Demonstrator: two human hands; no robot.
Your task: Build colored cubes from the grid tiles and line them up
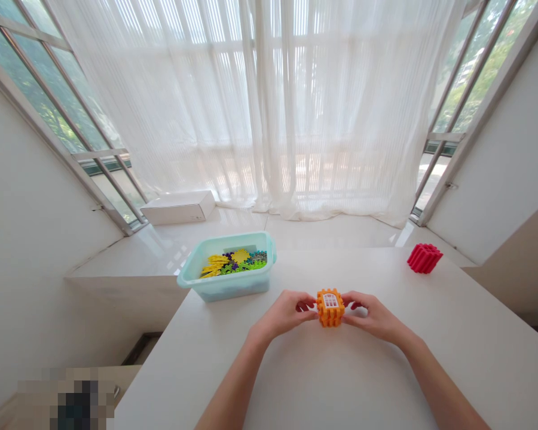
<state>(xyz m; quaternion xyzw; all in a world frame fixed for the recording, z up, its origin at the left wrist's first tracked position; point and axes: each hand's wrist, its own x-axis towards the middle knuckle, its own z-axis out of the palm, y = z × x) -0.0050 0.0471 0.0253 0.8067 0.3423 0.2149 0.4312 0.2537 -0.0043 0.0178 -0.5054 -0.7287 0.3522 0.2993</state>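
Observation:
An orange stack of interlocking plastic building blocks stands on the white table, with a white window piece showing on its top face. My left hand grips its left side between thumb and fingers. From the opposite side, my right hand holds it the same way. The undersides of the blocks and parts of the fingertips are hidden.
A light-blue plastic bin of yellow, green, purple and grey pieces sits at the table's left back. A red stack of blocks is at the right back. Behind are a white box and a sheer curtain.

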